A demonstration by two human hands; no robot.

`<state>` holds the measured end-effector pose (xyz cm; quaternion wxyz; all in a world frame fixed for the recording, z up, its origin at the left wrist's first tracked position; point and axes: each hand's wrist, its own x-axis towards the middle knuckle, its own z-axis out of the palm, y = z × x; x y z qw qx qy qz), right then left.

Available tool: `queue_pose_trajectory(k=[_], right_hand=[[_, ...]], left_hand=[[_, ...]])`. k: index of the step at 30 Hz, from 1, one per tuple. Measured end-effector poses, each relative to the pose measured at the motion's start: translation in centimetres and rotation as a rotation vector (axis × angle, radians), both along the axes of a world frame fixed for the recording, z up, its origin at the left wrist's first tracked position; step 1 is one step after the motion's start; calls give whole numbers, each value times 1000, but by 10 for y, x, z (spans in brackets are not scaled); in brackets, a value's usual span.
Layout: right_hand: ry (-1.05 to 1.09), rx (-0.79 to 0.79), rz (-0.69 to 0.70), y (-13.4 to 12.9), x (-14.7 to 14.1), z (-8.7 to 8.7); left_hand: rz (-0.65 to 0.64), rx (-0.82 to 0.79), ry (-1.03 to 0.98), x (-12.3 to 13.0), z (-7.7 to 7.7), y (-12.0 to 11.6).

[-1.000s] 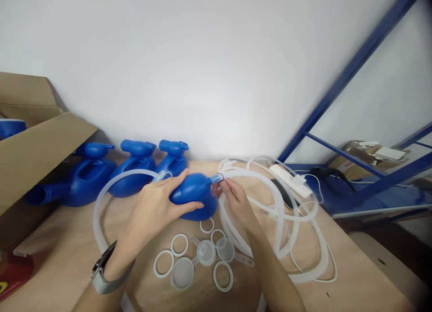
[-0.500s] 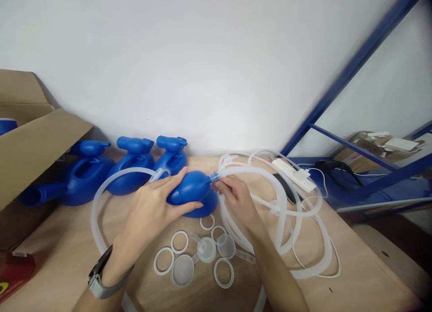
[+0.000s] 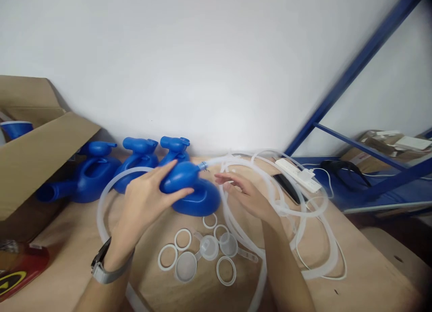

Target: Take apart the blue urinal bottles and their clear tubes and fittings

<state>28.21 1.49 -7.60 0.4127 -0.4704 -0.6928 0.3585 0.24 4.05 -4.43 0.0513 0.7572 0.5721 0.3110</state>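
My left hand (image 3: 143, 202) is wrapped round the upper part of a blue plastic bottle (image 3: 199, 199), thumb in front and fingers behind. From the bottle's narrow spout runs a clear tube (image 3: 219, 161), joined by a small metal-looking clamp (image 3: 202, 166). To the right of the bottle my right hand (image 3: 245, 195) hangs apart from it, fingers stretched out and holding nothing. Several white rings (image 3: 168, 257) and translucent caps with straps (image 3: 186, 266) lie in front, between my forearms.
More blue bottles (image 3: 96, 172) stand at the back left beside an open cardboard box (image 3: 47, 159). Coiled tubing, a black phone (image 3: 286, 188) and a white power strip (image 3: 299, 175) lie at the right. A blue metal frame (image 3: 351, 69) rises behind. A red container (image 3: 23, 267) sits front left.
My right hand has let go near the spout and opened. My left hand has tilted and shifted the bottle slightly left, showing more of its lower body.
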Motion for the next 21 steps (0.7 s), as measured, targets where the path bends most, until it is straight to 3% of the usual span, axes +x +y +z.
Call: queue_pose_trajectory(k=[4, 8, 11, 14, 17, 21], right_hand=[[-150, -76, -11, 9, 8, -12], [-290, -78, 13, 36, -2, -51], [-310, -132, 59, 54, -13, -81], [-225, -103, 131, 62, -17, -99], [-193, -68, 114, 63, -14, -104], [-204, -104, 103, 60, -5, -100]], left_hand=[[26, -131, -127, -32, 5, 12], [-74, -308, -83, -51, -1, 22], [-120, -363, -32, -32, -12, 27], [-92, -292, -14, 7, -30, 31], [-2, -145, -49, 39, -45, 36], [-21, -121, -98, 49, -53, 40]])
